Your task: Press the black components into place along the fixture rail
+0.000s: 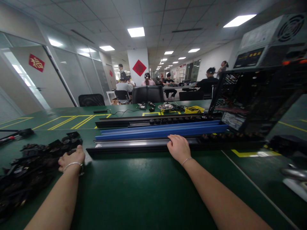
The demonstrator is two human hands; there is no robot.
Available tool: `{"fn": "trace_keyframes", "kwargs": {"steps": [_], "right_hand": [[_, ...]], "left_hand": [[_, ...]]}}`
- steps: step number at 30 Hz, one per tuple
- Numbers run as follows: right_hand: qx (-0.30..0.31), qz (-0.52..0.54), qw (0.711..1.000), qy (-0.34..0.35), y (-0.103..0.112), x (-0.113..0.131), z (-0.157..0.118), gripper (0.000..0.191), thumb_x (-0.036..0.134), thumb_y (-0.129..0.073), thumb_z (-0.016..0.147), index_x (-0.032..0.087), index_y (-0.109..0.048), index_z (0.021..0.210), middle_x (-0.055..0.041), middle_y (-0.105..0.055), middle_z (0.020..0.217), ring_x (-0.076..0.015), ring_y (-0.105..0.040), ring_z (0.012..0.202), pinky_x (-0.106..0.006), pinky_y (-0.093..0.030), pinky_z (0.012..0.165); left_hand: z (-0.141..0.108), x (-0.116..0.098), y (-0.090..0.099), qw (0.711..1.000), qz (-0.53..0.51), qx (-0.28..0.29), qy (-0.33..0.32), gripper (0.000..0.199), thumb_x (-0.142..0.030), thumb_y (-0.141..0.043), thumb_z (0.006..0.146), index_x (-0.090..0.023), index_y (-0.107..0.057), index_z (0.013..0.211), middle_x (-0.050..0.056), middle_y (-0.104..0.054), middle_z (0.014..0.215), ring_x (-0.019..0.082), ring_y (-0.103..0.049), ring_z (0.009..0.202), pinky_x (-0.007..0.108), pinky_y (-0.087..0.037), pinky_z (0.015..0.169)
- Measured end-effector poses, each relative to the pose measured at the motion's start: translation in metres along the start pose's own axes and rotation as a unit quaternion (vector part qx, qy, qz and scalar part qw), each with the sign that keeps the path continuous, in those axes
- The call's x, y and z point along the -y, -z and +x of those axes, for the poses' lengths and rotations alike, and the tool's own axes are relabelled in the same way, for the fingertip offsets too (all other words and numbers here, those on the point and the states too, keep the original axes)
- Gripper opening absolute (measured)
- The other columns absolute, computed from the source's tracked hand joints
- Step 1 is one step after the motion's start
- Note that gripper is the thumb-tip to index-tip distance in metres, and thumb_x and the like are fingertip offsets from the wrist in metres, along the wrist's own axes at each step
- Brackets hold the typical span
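Observation:
My left hand (73, 158) is at the right end of a heap of small black parts (31, 166). Its fingers are curled around a dark piece, mostly hidden by the hand. My right hand (179, 148) lies over the near black rail (134, 144), fingers bent onto its channel; the fingertips are partly hidden. Small dark parts sit in a row along the right portion of this rail. Just behind it lies a long blue rail (153, 130), slightly askew. Farther back is another black rail (120, 123) holding several small black parts.
An opened computer case (240, 95) stands at the right, a grey power supply (268, 41) on top. A metal bowl (165, 108), a yellow tray (194, 110) and cables lie at the back of the green table (134, 191). Several people sit at tables beyond.

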State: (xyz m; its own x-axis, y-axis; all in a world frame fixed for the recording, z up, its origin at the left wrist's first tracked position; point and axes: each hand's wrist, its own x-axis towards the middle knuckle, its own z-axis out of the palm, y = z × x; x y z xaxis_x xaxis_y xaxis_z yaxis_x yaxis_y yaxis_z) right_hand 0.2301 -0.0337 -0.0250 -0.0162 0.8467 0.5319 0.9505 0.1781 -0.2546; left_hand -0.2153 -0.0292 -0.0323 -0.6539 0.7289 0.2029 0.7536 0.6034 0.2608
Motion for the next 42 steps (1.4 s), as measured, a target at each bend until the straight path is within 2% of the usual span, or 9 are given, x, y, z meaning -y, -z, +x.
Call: {"fn": "trace_keyframes", "kwargs": {"steps": [3, 7, 13, 17, 21, 24, 29, 36, 42], "right_hand": [[0.000, 0.000, 1.000, -0.002, 0.000, 0.000, 0.000, 0.035, 0.022, -0.040, 0.079, 0.020, -0.064, 0.105, -0.0034, -0.062, 0.113, -0.0180, -0.051, 0.109, -0.034, -0.031, 0.097], [-0.001, 0.008, 1.000, 0.001, 0.001, 0.000, 0.000, 0.036, 0.022, -0.040, 0.079, 0.019, -0.064, 0.105, -0.0033, -0.062, 0.113, -0.0183, -0.051, 0.109, -0.033, -0.031, 0.098], [-0.019, 0.008, 1.000, -0.005, 0.002, -0.001, -0.001, 0.036, 0.022, -0.040, 0.078, 0.018, -0.064, 0.103, -0.0047, -0.061, 0.115, -0.0208, -0.045, 0.115, -0.038, -0.028, 0.100], [-0.098, -0.032, 0.993, -0.052, 0.007, -0.010, 0.000, 0.038, 0.022, -0.042, 0.075, 0.019, -0.060, 0.108, -0.0082, -0.053, 0.124, -0.0263, -0.034, 0.123, -0.052, -0.018, 0.103], [-0.188, -0.087, 0.970, -0.130, 0.013, -0.029, 0.002, 0.048, 0.022, -0.045, 0.073, 0.011, -0.050, 0.119, -0.0168, -0.035, 0.138, -0.0328, -0.020, 0.130, -0.058, -0.016, 0.101], [-0.185, -0.093, 0.962, -0.179, 0.011, -0.045, 0.003, 0.049, 0.023, -0.046, 0.071, 0.007, -0.050, 0.118, -0.0202, -0.035, 0.136, -0.0352, -0.022, 0.128, -0.057, -0.020, 0.099], [-0.160, -0.073, 0.968, -0.181, 0.008, -0.057, 0.003, 0.043, 0.022, -0.045, 0.071, 0.010, -0.055, 0.111, -0.0177, -0.044, 0.129, -0.0328, -0.031, 0.122, -0.055, -0.023, 0.099], [-0.185, -0.034, 0.962, -0.200, 0.014, -0.069, 0.002, 0.042, 0.022, -0.044, 0.071, 0.012, -0.055, 0.110, -0.0160, -0.048, 0.125, -0.0302, -0.036, 0.118, -0.047, -0.031, 0.097], [-0.191, -0.009, 0.962, -0.197, 0.014, -0.079, 0.000, 0.041, 0.018, -0.043, 0.070, 0.012, -0.055, 0.109, -0.0146, -0.051, 0.119, -0.0272, -0.042, 0.112, -0.042, -0.034, 0.095]], "left_hand": [[-0.011, -0.001, 0.003, 0.987, -0.092, -0.029, 0.128, 0.073, -0.062, -0.020, 0.077, -0.012, -0.047, 0.124, 0.019, -0.023, 0.144, 0.042, -0.016, 0.129, 0.065, -0.029, 0.088], [-0.022, -0.006, 0.008, 0.982, -0.116, -0.063, 0.134, 0.077, -0.061, -0.027, 0.077, -0.004, -0.042, 0.126, 0.022, 0.000, 0.148, 0.039, 0.000, 0.134, 0.063, -0.018, 0.097], [-0.038, -0.027, 0.017, 0.982, -0.118, -0.144, 0.022, 0.066, -0.055, -0.020, 0.084, -0.009, -0.048, 0.122, 0.020, 0.000, 0.149, 0.038, 0.000, 0.134, 0.061, -0.016, 0.099], [-0.051, -0.050, 0.023, 0.977, -0.105, -0.172, -0.075, 0.059, -0.050, -0.022, 0.086, -0.014, -0.045, 0.127, 0.015, -0.004, 0.150, 0.034, 0.000, 0.135, 0.057, -0.013, 0.104], [-0.070, -0.077, 0.023, 0.969, -0.072, -0.160, -0.176, 0.053, -0.045, -0.024, 0.088, -0.017, -0.044, 0.129, 0.009, -0.002, 0.151, 0.031, 0.003, 0.136, 0.052, -0.011, 0.107], [-0.087, -0.097, 0.018, 0.952, -0.038, -0.146, -0.268, 0.050, -0.042, -0.027, 0.089, -0.019, -0.043, 0.131, 0.008, -0.005, 0.151, 0.029, 0.002, 0.136, 0.050, -0.012, 0.108], [-0.114, -0.130, 0.001, 0.913, 0.013, 0.021, -0.406, 0.052, -0.047, -0.026, 0.088, -0.026, -0.040, 0.133, 0.003, -0.017, 0.149, 0.027, -0.005, 0.137, 0.051, -0.014, 0.107], [-0.148, -0.179, -0.004, 0.911, -0.011, 0.095, -0.400, 0.058, -0.052, -0.025, 0.087, -0.024, -0.037, 0.135, 0.008, -0.032, 0.144, 0.029, -0.021, 0.133, 0.051, -0.023, 0.104], [-0.157, -0.184, -0.001, 0.917, -0.027, 0.052, -0.395, 0.050, -0.048, -0.027, 0.088, -0.025, -0.043, 0.130, 0.006, -0.046, 0.135, 0.023, -0.030, 0.130, 0.044, -0.029, 0.102]]}}
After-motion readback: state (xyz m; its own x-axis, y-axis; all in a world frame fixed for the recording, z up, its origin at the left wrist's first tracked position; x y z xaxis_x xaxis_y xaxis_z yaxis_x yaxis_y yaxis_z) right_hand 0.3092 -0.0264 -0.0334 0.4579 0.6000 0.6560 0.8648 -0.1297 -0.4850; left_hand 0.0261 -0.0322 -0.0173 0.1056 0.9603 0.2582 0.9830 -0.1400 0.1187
